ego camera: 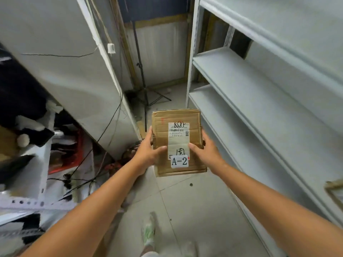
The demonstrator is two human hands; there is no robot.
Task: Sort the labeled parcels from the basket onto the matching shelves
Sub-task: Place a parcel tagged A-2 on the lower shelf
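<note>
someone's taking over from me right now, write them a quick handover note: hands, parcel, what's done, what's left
Left hand: grips the left edge of the parcel, thumb on top.
Right hand: grips its right edge, thumb on top.
Parcel: flat cardboard box held level over the floor in the aisle, beside the grey shelving unit on the right. Its A-2 label faces up.
Done: this parcel is in hand and its label is readable.
Left: find shelf A-2 and set the parcel there. No shelf markings are readable in this view, and the basket cannot be identified, so check what remains in it.

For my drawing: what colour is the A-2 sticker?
The A-2 sticker is white with black letters; see the head view.
</note>
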